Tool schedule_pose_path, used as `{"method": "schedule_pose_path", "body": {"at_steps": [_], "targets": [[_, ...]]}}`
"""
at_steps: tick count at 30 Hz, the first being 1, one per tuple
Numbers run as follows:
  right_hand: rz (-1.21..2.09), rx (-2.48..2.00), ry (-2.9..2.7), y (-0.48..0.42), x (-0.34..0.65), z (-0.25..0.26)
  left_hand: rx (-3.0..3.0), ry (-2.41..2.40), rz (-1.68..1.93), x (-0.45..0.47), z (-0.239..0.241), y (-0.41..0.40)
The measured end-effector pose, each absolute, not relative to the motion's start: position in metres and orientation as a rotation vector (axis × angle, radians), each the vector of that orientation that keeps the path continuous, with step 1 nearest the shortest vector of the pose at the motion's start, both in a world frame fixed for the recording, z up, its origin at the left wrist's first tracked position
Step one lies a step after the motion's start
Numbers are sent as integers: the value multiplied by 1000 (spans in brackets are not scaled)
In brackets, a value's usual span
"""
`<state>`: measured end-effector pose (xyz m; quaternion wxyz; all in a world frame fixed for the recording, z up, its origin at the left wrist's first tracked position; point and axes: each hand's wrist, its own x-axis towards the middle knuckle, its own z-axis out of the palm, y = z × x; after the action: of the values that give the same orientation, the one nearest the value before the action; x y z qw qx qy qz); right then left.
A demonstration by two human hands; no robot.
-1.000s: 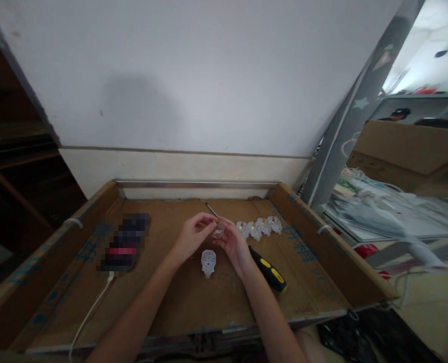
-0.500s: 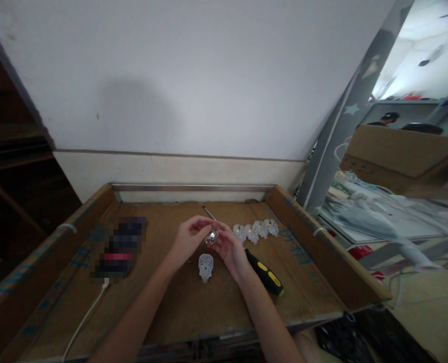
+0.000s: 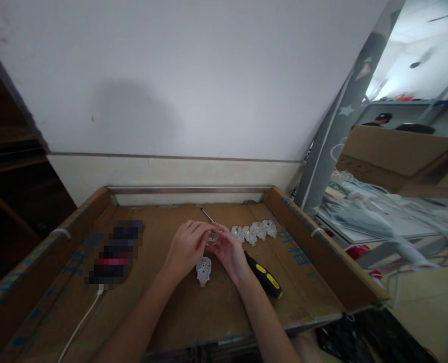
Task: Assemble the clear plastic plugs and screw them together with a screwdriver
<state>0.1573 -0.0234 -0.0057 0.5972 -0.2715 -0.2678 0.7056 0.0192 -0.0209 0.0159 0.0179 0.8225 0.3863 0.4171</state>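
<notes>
Between my two hands is a small clear plastic piece (image 3: pixel 213 236), held above the cardboard. My left hand (image 3: pixel 189 244) closes over it from the left, its fingers curled across the top and partly hiding it. From the other side my right hand (image 3: pixel 229 252) grips the same piece between thumb and fingers. Just below lies a translucent plastic housing (image 3: pixel 203 270), flat on the cardboard. A screwdriver (image 3: pixel 265 276) with a black and yellow handle lies beneath my right hand, its shaft tip showing beyond the fingers. Several clear plastic parts with brass-coloured bits (image 3: pixel 249 234) sit in a row to the right.
A cardboard-lined tray (image 3: pixel 163 322) has raised side walls. On its left lies a blurred-out phone-like device (image 3: pixel 116 254) with a white cable (image 3: pixel 78 320). Behind rises a white wall (image 3: pixel 209 91). At right are a grey post (image 3: pixel 335 111), a cardboard box (image 3: pixel 398 156) and a distant person (image 3: pixel 382 119).
My left hand has turned and its fingers have come further over the clear piece, covering more of it. My right hand keeps its grip. The whole view has shifted slightly.
</notes>
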Motion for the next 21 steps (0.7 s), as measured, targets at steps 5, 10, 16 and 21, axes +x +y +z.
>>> {"method": "schedule_pose_path", "body": {"at_steps": [5,10,16,21], "targets": [[1636,-614,-621,-25,156,-4,2658,1191,1233,20,15,-26],[1647,-605,-608,-25,156,-3,2598,1173,1215,21,16,-25],[1668,-589,-600,-24,158,-3,2377,1189,1409,20,16,-23],[1684,-589,-598,-25,156,-2,2125,1201,1376,20,13,-17]]}}
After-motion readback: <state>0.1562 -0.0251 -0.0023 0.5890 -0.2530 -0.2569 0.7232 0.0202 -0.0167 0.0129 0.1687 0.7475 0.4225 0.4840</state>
